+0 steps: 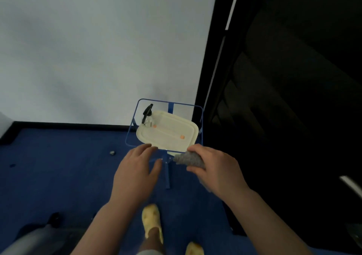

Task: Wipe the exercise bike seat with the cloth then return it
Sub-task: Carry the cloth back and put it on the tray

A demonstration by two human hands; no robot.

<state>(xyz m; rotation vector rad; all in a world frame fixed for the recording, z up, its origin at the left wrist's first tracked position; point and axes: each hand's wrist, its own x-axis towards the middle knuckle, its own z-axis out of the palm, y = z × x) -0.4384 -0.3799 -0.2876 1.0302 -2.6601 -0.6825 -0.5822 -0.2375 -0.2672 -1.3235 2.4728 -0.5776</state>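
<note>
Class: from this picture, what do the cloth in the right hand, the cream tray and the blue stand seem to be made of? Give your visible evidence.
Cloth: likely woven or knitted fabric; grey, speckled, crumpled in the right hand.
Tray: probably plastic; smooth cream, moulded rim.
Stand: probably painted metal; thin blue bars.

I see the cloth (189,159), a grey speckled rag bunched into a thick wad, gripped in my right hand (215,168) with the fingers curled over its top and the thumb beneath. One blunt end pokes out to the left of the fingers, pointing toward my left hand (137,168), and the rest is hidden in the palm. It hangs in the air just beside the near rim of the cream tray (166,135).
</note>
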